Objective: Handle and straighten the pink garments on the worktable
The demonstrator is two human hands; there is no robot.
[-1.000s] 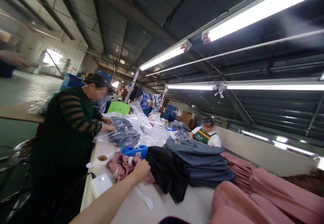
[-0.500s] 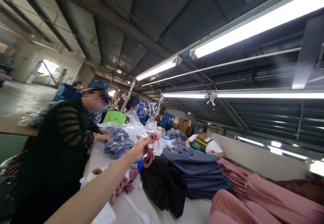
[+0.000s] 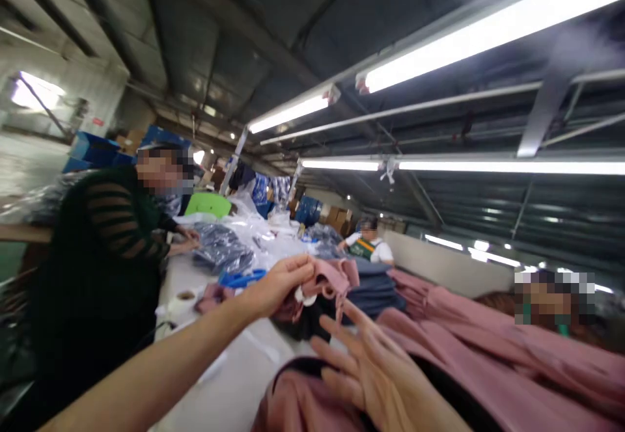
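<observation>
Left hand (image 3: pixel 276 283) with cloth strip (image 3: pixel 326 280) above table (image 3: pixel 229 386) (garment piles (image 3: pixel 488 354) rightward)

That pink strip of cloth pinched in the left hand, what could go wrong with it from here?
The pink strip is held only by the left hand at one end, so it might slip. Its dangling end hangs just above the black garment and could snag there. The right hand is open below, not yet gripping.

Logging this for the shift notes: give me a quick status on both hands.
Left hand pinching small pink fabric piece, lifted above white table. Right hand open, fingers spread, just below it. Nothing between them.
</observation>
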